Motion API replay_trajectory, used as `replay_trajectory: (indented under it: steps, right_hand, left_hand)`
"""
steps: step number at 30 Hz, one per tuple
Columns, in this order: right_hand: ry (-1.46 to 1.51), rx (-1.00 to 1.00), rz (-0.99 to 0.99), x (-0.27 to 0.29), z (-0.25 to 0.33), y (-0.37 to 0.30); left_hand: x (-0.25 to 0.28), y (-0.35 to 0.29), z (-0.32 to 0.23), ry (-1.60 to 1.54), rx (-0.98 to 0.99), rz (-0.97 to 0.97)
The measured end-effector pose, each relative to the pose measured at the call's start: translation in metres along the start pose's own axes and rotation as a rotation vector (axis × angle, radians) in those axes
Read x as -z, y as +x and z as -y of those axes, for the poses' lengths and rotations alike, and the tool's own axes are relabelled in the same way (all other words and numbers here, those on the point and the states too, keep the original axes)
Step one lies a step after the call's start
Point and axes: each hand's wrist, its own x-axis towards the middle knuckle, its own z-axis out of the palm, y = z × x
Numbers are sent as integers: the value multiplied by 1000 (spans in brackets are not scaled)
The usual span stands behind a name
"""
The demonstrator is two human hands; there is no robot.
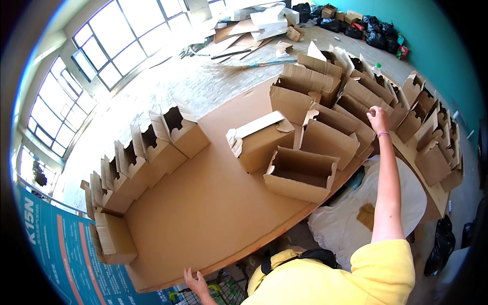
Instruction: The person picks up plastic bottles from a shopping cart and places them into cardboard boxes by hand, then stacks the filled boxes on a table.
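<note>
My right hand [377,119] reaches far out to a cluster of open cardboard boxes [351,96] and rests on a flap of one of them; whether the fingers grip it I cannot tell. My left hand [195,283] lies with spread fingers on the near edge of a large cardboard sheet [203,203] that serves as the work surface. An open box [301,174] and a box on its side [259,141] stand in the middle of the sheet.
A row of folded boxes [147,157] lines the sheet's left edge. More open boxes [432,142] stand at the right. A white sack [345,213] lies below the sheet. Flat cardboard and a broom [254,65] lie on the floor by the windows. Black bags [366,28] sit against the teal wall.
</note>
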Motion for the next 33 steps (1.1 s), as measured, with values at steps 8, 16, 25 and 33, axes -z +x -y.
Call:
replay_trajectory:
  steps: [8, 16, 25, 33]
  right_hand:
    - [-370, 50, -126, 0, -46, 55]
    - [-407, 25, -212, -19, -81, 69]
    - [-445, 236, -581, 118, -20, 92]
    - [-83, 610, -720, 225, 162, 42]
  left_hand:
    - [-1, 1, -11, 35, -42, 66]
    - [-4, 9, -10, 13, -136, 97]
    - [-15, 11, 14, -126, -114, 73]
    - [-9, 17, 10, -185, -167, 52]
